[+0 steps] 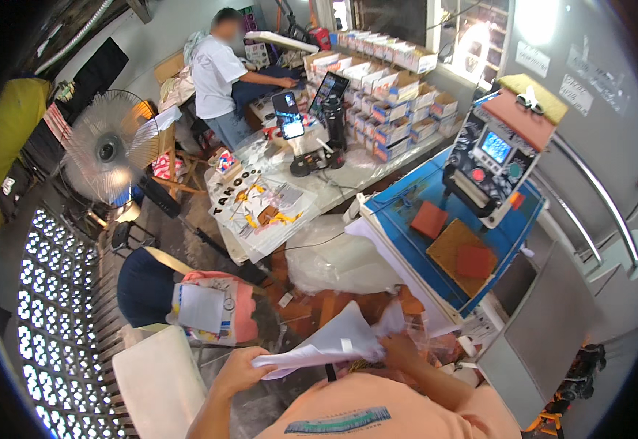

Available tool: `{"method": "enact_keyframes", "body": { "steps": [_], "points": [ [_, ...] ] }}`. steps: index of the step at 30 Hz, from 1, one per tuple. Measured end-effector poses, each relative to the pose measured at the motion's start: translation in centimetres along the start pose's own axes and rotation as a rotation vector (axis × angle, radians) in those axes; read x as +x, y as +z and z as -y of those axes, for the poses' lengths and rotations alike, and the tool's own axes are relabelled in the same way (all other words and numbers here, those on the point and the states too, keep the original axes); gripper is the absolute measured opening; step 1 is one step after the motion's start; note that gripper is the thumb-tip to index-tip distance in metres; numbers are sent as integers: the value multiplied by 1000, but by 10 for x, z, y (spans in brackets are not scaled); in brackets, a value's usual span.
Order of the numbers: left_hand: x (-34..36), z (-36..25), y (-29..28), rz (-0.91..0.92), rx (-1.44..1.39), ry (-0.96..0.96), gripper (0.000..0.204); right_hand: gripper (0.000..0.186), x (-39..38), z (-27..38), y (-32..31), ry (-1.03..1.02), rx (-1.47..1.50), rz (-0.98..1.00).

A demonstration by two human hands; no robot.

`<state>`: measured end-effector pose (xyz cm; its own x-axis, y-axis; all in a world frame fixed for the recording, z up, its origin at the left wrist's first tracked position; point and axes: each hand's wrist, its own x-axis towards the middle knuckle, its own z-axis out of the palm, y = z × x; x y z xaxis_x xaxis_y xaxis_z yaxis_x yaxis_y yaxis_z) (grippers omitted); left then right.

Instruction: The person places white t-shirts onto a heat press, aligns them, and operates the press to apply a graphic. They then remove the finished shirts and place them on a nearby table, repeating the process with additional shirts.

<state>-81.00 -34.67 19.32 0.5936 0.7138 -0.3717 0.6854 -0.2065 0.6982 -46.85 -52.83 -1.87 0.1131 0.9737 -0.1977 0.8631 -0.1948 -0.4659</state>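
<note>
A pale white-lavender cloth (326,344), perhaps a garment, hangs stretched and folded between my hands in front of my body. A small white tag or patch shows near its middle. My left hand (242,371) pinches the cloth's left end, fingers closed on it. At the other end my right hand (401,353) is closed on the fabric, partly smeared by motion. Just beyond the cloth, a stool or chair carries a pink printed shirt (242,301) with a white sheet (201,301) on it.
Right stands a heat press with a control box (487,157), blue bed (399,212), red blocks (472,260) and grey plate (553,322). Ahead, a table holds a printed sheet (260,208), a phone (288,115) and stacked boxes (392,95). Left are a fan (107,150) and another person (216,77).
</note>
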Motion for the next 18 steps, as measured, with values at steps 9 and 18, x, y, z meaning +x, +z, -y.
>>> {"method": "enact_keyframes", "body": {
  "steps": [9,18],
  "points": [
    [59,-23,77,253,274,908,24,19,-298,-16,-41,547,9,-685],
    [85,-165,149,481,-205,642,23,28,-506,-21,-102,1027,914,-1193]
  ]
}}
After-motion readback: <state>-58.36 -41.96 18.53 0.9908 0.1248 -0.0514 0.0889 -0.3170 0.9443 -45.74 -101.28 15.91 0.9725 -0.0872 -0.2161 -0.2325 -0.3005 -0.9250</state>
